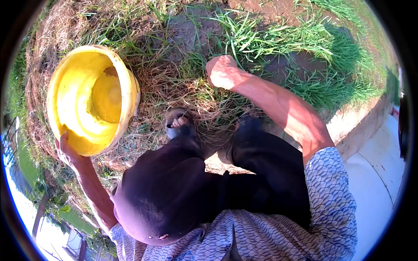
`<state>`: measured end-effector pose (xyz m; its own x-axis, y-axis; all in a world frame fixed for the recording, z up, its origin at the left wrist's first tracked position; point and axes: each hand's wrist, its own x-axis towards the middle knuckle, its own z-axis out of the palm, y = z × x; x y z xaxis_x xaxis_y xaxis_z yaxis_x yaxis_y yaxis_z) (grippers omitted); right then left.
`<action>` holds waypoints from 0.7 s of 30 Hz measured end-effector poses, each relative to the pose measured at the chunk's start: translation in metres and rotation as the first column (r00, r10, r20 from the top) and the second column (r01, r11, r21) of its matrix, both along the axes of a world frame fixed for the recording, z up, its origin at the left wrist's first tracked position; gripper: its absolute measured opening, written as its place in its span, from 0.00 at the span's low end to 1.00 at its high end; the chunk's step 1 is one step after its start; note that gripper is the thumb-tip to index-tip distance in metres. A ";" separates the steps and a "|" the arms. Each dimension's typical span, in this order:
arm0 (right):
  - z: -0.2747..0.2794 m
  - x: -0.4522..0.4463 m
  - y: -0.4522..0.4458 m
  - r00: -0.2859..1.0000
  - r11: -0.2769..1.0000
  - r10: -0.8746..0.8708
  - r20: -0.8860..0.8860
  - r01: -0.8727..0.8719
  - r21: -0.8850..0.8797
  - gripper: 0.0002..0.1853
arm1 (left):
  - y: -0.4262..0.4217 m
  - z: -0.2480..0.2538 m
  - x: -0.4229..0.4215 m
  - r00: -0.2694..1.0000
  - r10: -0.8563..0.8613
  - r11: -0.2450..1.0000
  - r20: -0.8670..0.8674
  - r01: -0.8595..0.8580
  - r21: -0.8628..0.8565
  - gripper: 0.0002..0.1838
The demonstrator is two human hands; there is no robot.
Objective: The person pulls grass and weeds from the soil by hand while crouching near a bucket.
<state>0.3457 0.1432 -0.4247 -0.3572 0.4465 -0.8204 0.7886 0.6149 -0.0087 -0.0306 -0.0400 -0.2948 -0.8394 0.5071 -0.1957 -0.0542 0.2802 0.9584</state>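
Hands, 2. Left hand point(67, 152): arm reaching out to the left and forward, thumb inside the rim, gripping the near edge of the bucket. Right hand point(223, 72): arm extended forward across the right knee, back of the hand upward, fingers curled into a fist low over the grass; whether anything is held cannot be told.

Bucket point(72, 91), yellow, 1: left of the feet, on dry grass point(156, 85), tilted, mouth toward the viewer.

Green grass point(300, 43), 1 large patch: ahead and right. Dark trouser legs point(161, 187), 2. Patterned sleeves point(331, 187), 2.
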 end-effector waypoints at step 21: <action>-0.005 0.085 -0.053 0.835 0.916 -0.105 -0.541 0.293 0.275 0.16 | -0.024 -0.007 -0.011 0.836 -0.325 0.942 -0.443 0.244 -0.230 0.20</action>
